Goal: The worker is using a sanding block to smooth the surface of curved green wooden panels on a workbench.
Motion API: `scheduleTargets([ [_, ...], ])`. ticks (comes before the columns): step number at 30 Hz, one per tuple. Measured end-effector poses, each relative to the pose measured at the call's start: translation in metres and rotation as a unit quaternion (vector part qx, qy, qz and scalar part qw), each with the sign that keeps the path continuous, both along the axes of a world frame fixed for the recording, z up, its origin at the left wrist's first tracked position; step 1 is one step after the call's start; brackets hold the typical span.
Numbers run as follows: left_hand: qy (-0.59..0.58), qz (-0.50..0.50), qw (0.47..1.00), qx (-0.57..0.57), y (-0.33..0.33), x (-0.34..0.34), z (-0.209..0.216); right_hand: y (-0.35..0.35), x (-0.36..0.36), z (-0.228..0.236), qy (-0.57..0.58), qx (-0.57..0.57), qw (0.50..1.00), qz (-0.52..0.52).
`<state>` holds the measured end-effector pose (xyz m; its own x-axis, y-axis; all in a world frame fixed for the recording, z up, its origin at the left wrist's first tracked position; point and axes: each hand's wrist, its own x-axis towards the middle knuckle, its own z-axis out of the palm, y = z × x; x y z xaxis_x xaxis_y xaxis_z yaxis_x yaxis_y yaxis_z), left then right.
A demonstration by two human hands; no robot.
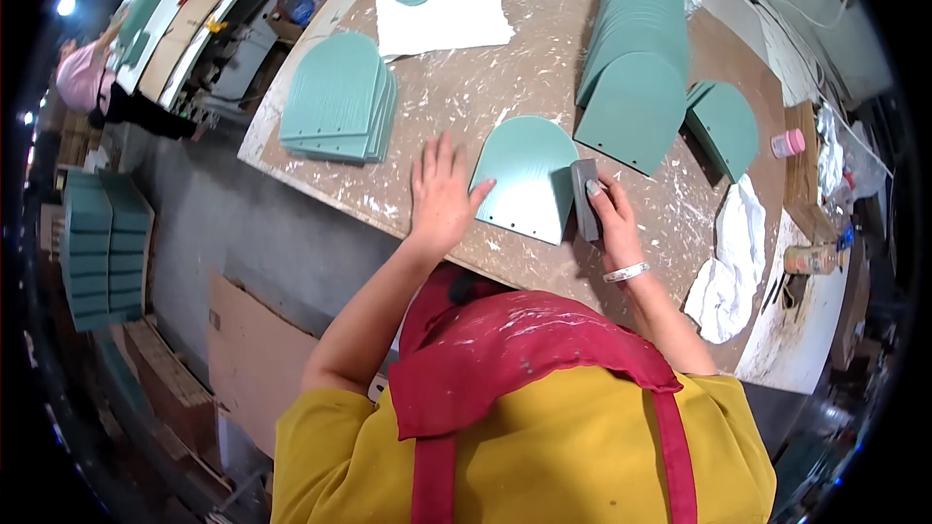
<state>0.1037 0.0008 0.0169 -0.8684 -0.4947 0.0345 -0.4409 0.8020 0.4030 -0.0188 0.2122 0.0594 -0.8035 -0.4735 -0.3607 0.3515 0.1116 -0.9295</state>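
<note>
Green panel [525,170]: centre frame, flat on desk [466,92]. Grey block [584,196]: pinched in right hand [614,218], at panel's right edge. Left hand [444,192]: fingers spread, thumb at panel's left edge. Small stack [332,92], upper left; large stack [633,87], upper right. Risks: loose left-hand hold could let panel slide; tilted block could score it.

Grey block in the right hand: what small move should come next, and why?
I'd probably run the grey block lightly along the right edge of the flat green panel: the right hand holds it at that edge, and the left hand lies opposite, thumb at the panel's left edge, seemingly able to steady it.
</note>
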Motion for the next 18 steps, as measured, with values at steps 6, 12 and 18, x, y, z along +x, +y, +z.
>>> scheduleTargets([
  [6,0.050,-0.112,0.992,0.037,-0.004,0.007,0.002,-0.016,0.017,-0.006,0.070,0.029,0.997,-0.004],
  [12,0.040,0.031,0.714,0.699,-0.046,-0.011,0.026,-0.034,0.053,-0.001,0.026,-0.026,0.998,-0.054],
  [18,0.012,-0.023,0.666,0.745,-0.076,-0.014,0.020,-0.049,0.041,0.015,0.111,0.046,0.993,-0.003],
])
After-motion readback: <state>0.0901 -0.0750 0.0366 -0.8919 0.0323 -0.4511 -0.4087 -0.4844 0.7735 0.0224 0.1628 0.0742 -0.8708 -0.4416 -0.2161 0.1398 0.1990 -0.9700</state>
